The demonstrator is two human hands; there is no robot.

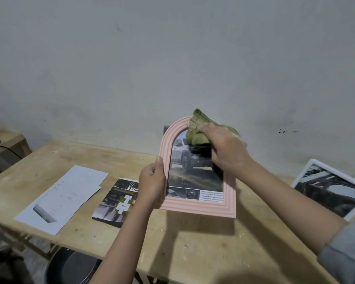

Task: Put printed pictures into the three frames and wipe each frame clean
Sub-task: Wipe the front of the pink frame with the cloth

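Observation:
A pink arched frame [201,208] is held tilted above the wooden table, with a printed picture of a white truck inside it. My left hand [152,183] grips its left edge, thumb on the front. My right hand [225,150] holds a crumpled green cloth [199,130] and presses it against the upper right of the frame's front. A white rectangular frame [301,177] with a dark picture in it lies at the table's right edge. A third frame is not visible.
On the wooden table [193,242], a loose printed collage picture [115,201] lies left of the pink frame, and white printed sheets [64,197] lie further left. A dark round pan [70,267] sits below the table's front edge. A grey wall stands right behind the table.

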